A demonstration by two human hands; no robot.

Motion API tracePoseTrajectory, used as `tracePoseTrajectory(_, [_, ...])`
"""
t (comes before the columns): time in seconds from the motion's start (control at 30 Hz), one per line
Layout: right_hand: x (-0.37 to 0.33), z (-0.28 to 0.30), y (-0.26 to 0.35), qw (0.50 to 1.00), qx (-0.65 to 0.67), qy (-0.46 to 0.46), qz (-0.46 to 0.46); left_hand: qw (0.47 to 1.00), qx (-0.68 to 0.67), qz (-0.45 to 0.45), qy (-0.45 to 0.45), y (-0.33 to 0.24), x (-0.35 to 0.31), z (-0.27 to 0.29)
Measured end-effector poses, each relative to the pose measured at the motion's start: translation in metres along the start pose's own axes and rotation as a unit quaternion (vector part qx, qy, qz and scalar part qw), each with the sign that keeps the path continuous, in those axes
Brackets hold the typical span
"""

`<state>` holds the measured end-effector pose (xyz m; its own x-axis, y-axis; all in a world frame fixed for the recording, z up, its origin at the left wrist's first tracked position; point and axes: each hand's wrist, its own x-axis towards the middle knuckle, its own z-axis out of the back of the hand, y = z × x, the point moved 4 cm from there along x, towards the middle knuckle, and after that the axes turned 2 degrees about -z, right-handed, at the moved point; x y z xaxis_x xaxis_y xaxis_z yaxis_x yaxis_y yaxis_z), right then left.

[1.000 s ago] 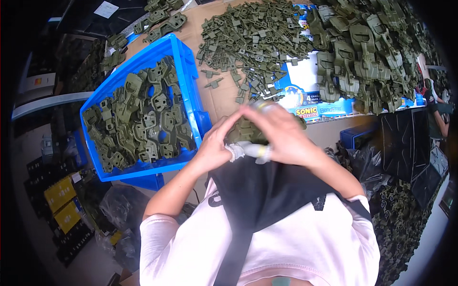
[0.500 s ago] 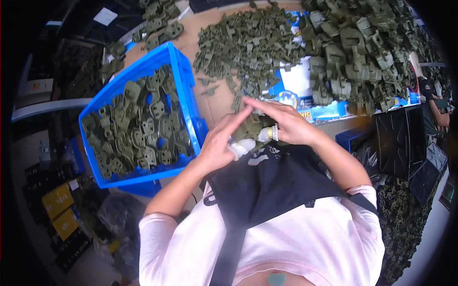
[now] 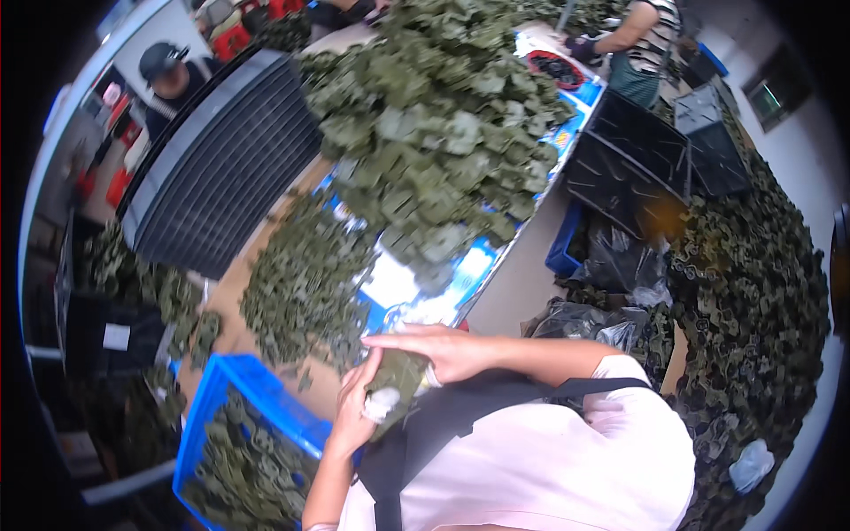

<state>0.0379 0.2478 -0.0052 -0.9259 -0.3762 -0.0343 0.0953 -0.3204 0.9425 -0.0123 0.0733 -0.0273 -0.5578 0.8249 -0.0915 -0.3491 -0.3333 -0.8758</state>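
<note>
In front of my apron, an olive-green molded part (image 3: 398, 376) sits between my two hands, partly covered by them. My left hand (image 3: 354, 403) grips its left side, with the white-wrapped thumb lying over its face. From the other side my right hand (image 3: 447, 350) holds it, index finger stretched out so that its tip comes near the left fingertips. Just beyond my hands spreads a heap of small green pieces (image 3: 305, 274). A blue crate (image 3: 292, 416) filled with larger green parts stands close by my left forearm.
A tall pile of green parts (image 3: 434, 150) covers the table's far side. Black crates (image 3: 235, 164) stand at far left, more (image 3: 633, 159) at right. Many parts (image 3: 753, 327) lie heaped along the right wall. One person (image 3: 168, 84) is behind the left crates, another (image 3: 633, 44) works at far right.
My view has swung to the right and up, so the crate and heaps appear lower and further left. My hands stay together around the green part.
</note>
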Motion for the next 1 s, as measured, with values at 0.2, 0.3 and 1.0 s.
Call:
tracePoseTrajectory(0.2, [-0.059, 0.081, -0.012, 0.956, 0.153, -0.25, 0.014, 0.938, -0.323, -0.018, -0.124, -0.032, 0.055, 0.014])
tracePoseTrajectory(0.3, [-0.077, 0.121, -0.016, 0.97, 0.016, -0.242, 0.035, 0.958, -0.231, -0.042, -0.163, -0.035, 0.08, -0.001])
tracePoseTrajectory(1.0, [0.152, 0.434, -0.051, 0.709, -0.623, -0.326, 0.052, 0.824, 0.046, 0.155, -0.543, -0.004, 0.024, 0.085])
